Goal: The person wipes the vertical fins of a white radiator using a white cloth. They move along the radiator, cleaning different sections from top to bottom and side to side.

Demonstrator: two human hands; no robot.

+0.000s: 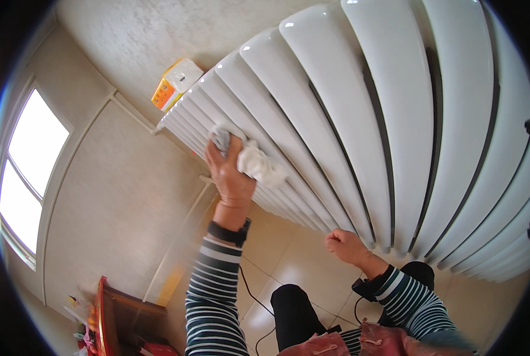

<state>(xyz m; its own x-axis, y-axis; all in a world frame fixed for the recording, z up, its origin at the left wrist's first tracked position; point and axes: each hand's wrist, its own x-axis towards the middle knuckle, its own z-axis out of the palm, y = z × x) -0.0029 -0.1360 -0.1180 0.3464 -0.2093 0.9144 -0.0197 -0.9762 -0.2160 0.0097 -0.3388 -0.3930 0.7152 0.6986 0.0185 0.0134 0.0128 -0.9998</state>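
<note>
A crumpled white and grey cloth (258, 162) is in my left hand (229, 175), whose fingers press it against the front of a white column radiator (331, 84). Part of the cloth hangs out beside the thumb and looks slightly blurred. My right hand (347, 247) is curled into a loose fist by the lower ends of the radiator columns, and nothing shows in it. Whether it touches the metal I cannot tell. Both wrists wear dark bands below striped sleeves.
An orange and white tissue pack (176, 84) rests on the radiator's far top end. Pipes (134, 113) run along the wall near a bright window (34, 164). Wooden furniture (127, 307) stands lower left. Dark cables (258, 298) trail over the tiled floor (287, 258).
</note>
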